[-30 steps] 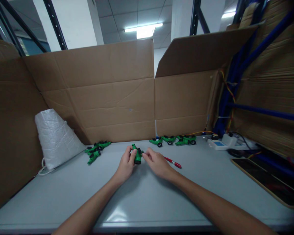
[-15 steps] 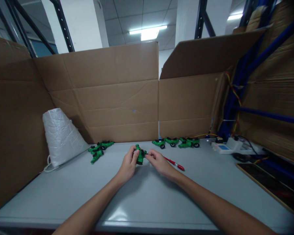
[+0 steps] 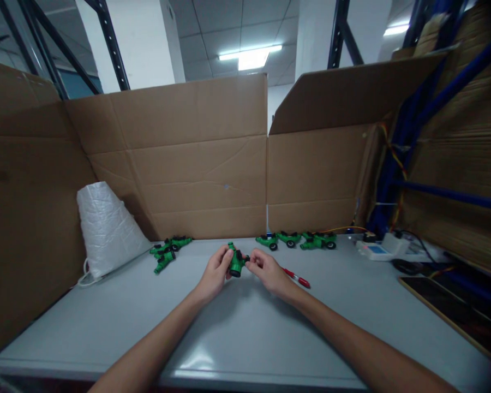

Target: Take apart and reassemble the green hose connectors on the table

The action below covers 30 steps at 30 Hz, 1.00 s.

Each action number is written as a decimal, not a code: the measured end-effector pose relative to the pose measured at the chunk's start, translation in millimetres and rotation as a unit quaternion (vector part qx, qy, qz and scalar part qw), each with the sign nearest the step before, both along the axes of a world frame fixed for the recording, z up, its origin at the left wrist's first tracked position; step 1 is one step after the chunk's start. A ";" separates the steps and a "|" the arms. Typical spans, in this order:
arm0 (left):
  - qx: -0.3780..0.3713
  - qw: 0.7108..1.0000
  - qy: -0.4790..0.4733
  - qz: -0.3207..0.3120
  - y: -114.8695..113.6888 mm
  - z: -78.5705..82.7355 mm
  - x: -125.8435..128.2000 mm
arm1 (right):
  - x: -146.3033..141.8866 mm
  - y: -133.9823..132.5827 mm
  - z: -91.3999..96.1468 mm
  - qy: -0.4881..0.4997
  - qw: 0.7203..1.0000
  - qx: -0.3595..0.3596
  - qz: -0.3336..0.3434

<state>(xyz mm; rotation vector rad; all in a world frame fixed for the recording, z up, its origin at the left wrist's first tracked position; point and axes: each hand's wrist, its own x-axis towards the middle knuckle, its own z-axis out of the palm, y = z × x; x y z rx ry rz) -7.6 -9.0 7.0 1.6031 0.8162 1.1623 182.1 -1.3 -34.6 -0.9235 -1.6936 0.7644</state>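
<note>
Above the middle of the table, my left hand is closed around a green toy vehicle with black parts, gripping it from its left side. My right hand is pinched at the toy's right side. A small black part shows at those fingertips; whether it is a wheel is too small to tell. Just right of that hand lies a red pen, partly hidden behind it.
Several green toy vehicles stand along the back right, with more green toy pieces at back left. A white bag leans at the left. Cardboard walls enclose the table. A power strip sits right.
The whole view has shifted slightly. The toy has turned a little in my left hand, and my right fingers stay at its right side.
</note>
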 end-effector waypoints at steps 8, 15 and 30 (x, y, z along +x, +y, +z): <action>-0.065 0.997 -0.014 0.028 0.4 -7.6 1.1 | 8.6 -10.6 9.9 -0.108 0.994 0.022 0.018; -0.115 0.993 -0.005 0.017 2.8 -11.8 -3.2 | 14.4 -24.1 26.2 -0.229 0.968 0.101 0.001; -0.152 0.987 -0.037 0.037 14.6 -16.7 -14.2 | 9.6 -30.8 27.5 -0.289 0.937 0.196 -0.010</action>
